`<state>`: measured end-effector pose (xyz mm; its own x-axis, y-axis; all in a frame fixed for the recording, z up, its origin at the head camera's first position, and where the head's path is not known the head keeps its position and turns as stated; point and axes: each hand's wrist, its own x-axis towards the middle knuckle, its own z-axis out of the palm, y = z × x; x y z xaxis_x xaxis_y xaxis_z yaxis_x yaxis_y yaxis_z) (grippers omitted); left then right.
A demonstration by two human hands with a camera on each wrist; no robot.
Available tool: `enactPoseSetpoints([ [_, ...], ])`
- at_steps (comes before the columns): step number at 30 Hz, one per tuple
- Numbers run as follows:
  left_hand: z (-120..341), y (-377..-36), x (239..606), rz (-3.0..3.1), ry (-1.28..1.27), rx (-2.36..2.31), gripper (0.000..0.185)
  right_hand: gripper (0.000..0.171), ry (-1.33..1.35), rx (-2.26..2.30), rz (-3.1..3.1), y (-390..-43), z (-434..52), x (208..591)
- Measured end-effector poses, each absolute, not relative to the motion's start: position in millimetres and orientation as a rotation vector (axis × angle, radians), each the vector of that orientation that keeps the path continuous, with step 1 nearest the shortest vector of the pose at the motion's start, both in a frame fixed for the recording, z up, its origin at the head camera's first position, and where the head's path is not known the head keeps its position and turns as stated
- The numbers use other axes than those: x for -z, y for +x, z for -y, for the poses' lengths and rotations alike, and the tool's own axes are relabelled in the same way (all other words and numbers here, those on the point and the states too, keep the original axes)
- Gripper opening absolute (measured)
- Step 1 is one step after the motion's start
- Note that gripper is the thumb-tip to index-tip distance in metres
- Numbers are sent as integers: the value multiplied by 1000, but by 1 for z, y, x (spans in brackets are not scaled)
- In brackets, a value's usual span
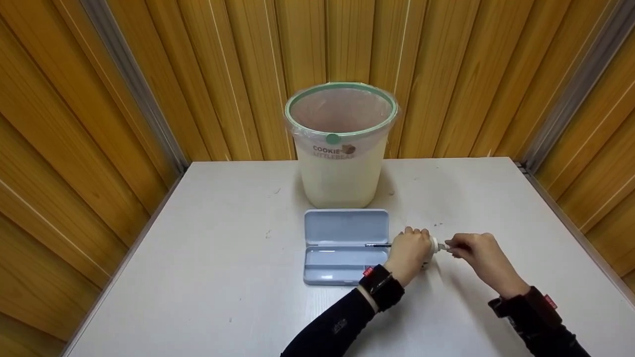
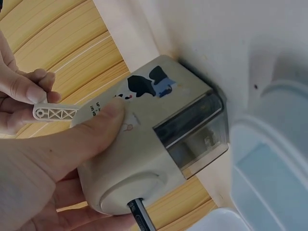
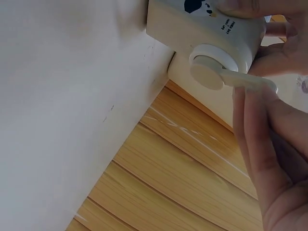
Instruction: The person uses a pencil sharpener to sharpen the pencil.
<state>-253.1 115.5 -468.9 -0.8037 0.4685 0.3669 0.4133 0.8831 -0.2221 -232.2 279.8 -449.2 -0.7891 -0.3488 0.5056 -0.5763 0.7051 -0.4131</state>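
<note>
black sleeves come in from the bottom edge of the head view, both wrists strapped. left hand [image 1: 408, 253] is wrapped over a small cream pencil sharpener [image 2: 159, 139], thumb pressed flat along its top side, fingers curled under it. sharpener sits on the white table [image 1: 223, 277], just right of the open blue pencil case [image 1: 345, 245] and pretty much touching its right edge. a dark pencil [image 2: 140, 217] is stuck in the round front hole, running back over the case's hinge line. right hand [image 1: 478, 255] pinches the white crank handle [image 3: 240, 82] at the back of the sharpener, fingertips narrow and closed on it.

behind the case, a cream bin [image 1: 341, 148] with a green rim and a clear liner stands near the table's far edge, against the wood panel wall. lots of bare tabletop to the left of the case, and a decent strip to the right of the hands before the table's right edge.
</note>
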Motion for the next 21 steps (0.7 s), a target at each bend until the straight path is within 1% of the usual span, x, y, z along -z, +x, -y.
enactPoseSetpoints([
  [9, -115, -253, 473, 2541, -618, -204, 10, 15, 686, -725, 2521, -235, -277, 449],
  [15, -113, -254, 472, 2544, -642, -206, 10, 17, 650, -660, 2461, -236, -273, 455],
  [21, -115, -253, 473, 2566, -681, -206, 14, 15, 597, -624, 2417, -248, -270, 458],
])
